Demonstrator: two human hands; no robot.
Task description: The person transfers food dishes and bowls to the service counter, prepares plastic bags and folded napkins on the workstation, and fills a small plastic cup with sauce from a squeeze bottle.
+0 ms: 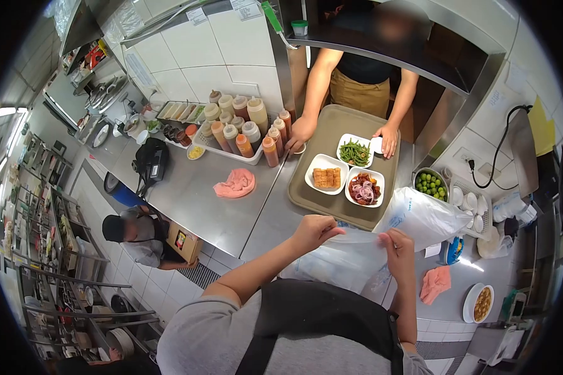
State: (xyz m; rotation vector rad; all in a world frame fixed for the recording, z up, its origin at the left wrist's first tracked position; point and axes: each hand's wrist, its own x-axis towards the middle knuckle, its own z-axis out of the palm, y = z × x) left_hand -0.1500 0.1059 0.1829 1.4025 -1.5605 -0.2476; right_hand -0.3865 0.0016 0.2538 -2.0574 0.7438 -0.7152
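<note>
A clear plastic bag [338,265] hangs between my hands, just in front of my apron. My left hand [316,232] pinches one side of its upper edge, and my right hand [398,245] grips the other side. Beyond my hands a brown tray [301,181] holds three white dishes: green beans [355,152], golden-brown cut pieces of food [326,178], and a dark saucy dish topped with sliced onion [365,189]. A white plastic bundle with blue print [419,215] lies close to my right hand.
Across the pass, a person's hands [389,139] are at the tray. Squeeze bottles [244,145] fill a white basket at left, near a pink cloth [235,183]. Limes [430,185], another pink cloth [435,284] and a bowl of food [479,303] are at right. A person carries a box [182,244].
</note>
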